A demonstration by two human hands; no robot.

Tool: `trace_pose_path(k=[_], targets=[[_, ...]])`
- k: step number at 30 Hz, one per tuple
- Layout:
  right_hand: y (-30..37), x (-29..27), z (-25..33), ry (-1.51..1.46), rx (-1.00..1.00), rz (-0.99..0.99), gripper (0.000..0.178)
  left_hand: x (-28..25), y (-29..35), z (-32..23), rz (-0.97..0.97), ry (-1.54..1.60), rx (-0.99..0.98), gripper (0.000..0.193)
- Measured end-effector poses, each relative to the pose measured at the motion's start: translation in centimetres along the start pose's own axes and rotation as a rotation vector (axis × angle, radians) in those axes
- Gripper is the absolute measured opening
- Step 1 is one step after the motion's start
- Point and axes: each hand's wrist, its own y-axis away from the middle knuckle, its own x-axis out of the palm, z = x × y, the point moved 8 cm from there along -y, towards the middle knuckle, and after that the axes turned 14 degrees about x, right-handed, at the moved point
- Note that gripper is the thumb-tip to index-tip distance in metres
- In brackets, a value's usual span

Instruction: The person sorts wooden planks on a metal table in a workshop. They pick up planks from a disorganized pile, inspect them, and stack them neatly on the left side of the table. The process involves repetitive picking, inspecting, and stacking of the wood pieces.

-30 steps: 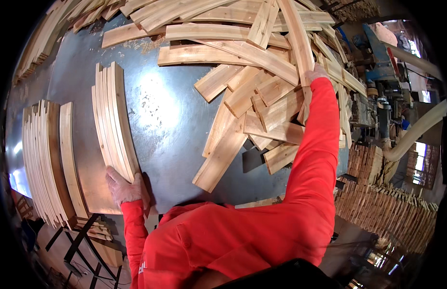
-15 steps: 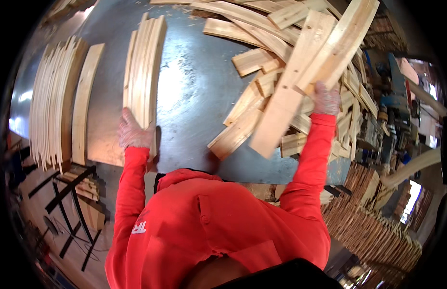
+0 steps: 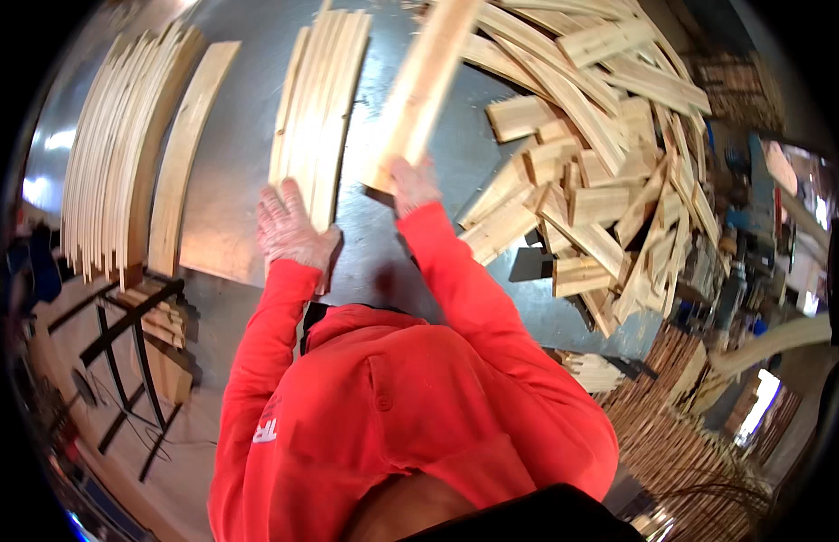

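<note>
Several long, narrow pale wooden boards point(image 3: 320, 108) stand side by side on edge in a row on the metal tabletop. My left hand point(image 3: 295, 230), in a thin see-through glove, lies over their near ends with its fingers stretched out. My right hand point(image 3: 414, 185), gloved alike, grips the near end of a wooden board point(image 3: 426, 86), which slants away to the far right. This board is held just right of the row, apart from it, and its far end leaves the view.
A jumbled pile of boards point(image 3: 609, 194) covers the table's right side. On the left stand a tight row of boards point(image 3: 121, 163) and a single board point(image 3: 192, 158). Below the metal table point(image 3: 225, 208) are a black metal frame point(image 3: 130, 330) at left and stacked wood point(image 3: 699, 443) at right.
My right hand has moved left from the pile with a board, bringing it near the row. The fingers of my left hand have spread over the row's near ends. The view has shifted.
</note>
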Motion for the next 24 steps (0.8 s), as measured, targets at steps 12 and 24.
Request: trace_pose_path(k=[12, 24], targets=[[11.2, 2.8, -11.2, 1.294, -0.113, 0.704, 0.058, -0.9, -0.7, 0.5, 0.067, 0.033, -0.078, 0.114], [-0.4, 3.2, -9.5, -0.018, 0.32, 0.541, 0.008, -3.1, -5.6, 10.5, -0.19, 0.407, 0.242, 0.124]])
